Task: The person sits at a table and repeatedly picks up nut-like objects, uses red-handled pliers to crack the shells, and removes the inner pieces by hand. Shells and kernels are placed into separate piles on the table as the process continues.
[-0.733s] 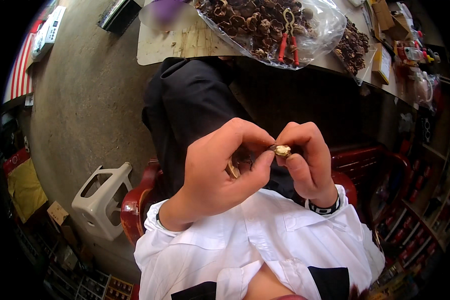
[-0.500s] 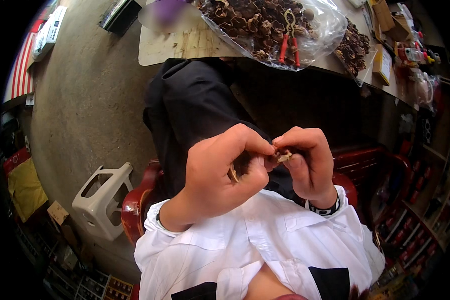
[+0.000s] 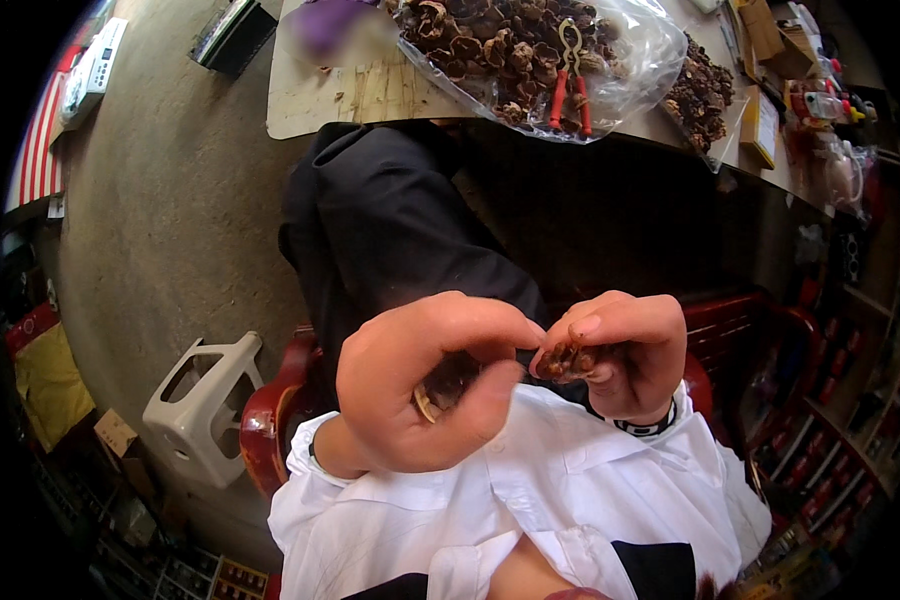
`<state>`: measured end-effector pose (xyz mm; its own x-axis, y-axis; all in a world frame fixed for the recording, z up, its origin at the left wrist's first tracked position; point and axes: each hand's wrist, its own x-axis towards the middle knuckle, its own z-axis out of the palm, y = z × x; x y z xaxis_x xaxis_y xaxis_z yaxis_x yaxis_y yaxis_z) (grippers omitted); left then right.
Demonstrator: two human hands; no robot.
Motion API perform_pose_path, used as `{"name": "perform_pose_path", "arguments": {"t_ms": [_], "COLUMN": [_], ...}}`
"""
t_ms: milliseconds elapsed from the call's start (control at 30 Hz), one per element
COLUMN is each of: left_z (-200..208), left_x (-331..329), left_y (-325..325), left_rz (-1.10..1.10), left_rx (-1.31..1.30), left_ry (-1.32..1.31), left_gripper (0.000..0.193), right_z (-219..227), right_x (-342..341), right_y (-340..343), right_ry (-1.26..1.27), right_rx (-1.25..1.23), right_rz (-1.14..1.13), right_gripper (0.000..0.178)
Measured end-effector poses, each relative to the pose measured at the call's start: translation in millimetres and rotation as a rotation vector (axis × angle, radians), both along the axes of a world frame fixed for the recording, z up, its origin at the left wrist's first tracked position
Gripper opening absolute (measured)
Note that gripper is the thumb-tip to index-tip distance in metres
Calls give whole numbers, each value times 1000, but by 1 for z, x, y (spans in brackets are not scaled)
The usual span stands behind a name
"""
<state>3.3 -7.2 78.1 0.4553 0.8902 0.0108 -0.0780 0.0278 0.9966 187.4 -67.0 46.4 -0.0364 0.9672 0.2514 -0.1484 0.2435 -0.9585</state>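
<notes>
My left hand [image 3: 385,365] is curled in front of my chest, with a pale-edged piece of walnut shell [image 3: 427,404] inside the curved fingers. Pinched in my right hand [image 3: 645,345] is a brown, wrinkled walnut kernel [image 3: 568,362]. The left fingertips meet or nearly meet it; whether they press on it I cannot tell. Beyond my knees, on the table [image 3: 370,95], a clear plastic bag [image 3: 635,95] lies under a heap of cracked walnut shells [image 3: 510,55]. A nutcracker [image 3: 570,85] with red handles rests on that bag.
Right of the bag lies a pile of dark brown pieces [image 3: 698,95] on plastic. A purple object [image 3: 330,25], partly blurred, is at the table's far left. A pale plastic stool [image 3: 200,410] stands left of my red wooden chair [image 3: 265,415]. Cardboard boxes [image 3: 775,45] crowd the right.
Both hands have come lower, nearer my chest. My left hand has shifted left and its curl shows more of the shell piece. The kernel is now more visible in the right fingers.
</notes>
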Motion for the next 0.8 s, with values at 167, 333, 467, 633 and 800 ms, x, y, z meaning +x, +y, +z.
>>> {"name": "perform_pose_path", "arguments": {"t_ms": [167, 333, 467, 633, 800], "left_z": [-4, -3, -5, -3, 0], "left_x": [4, -1, 0, -1, -4], "left_y": [6, 8, 9, 9, 18], "left_rz": [-102, -182, -171, -120, -184], "left_rx": [140, 219, 286, 291, 318], "left_ry": [-8, 85, 55, 48, 11], "left_gripper": [28, 30, 32, 31, 33], "right_z": [3, 3, 5, 9, 9], "right_x": [0, -5, -4, -3, 3], "right_y": [1, 3, 5, 4, 2], "right_ry": [65, 196, 231, 303, 77], "right_rx": [-31, 8, 8, -70, -47], "right_rz": [7, -11, 30, 89, 96], "right_gripper": [23, 24, 28, 33, 26]}}
